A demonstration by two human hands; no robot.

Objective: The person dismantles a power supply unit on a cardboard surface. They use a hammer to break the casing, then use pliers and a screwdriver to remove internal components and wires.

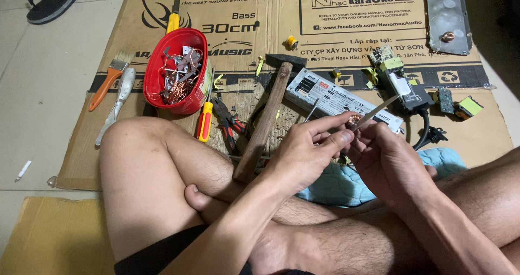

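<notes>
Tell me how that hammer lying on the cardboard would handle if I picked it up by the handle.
The hammer is probably head-heavy: dark metal head, long wooden handle. The stiff handle shouldn't flex. Lying flat, it seems unlikely to roll.

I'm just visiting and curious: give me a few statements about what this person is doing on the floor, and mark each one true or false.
1. The left hand pinches a small copper coil. True.
2. The right hand holds a hammer. False: it holds a thin blade; the hammer lies on the cardboard.
3. The red bowl is empty. False: it holds metal scraps and copper wire.
4. A paintbrush lies left of the bowl. True.
</notes>
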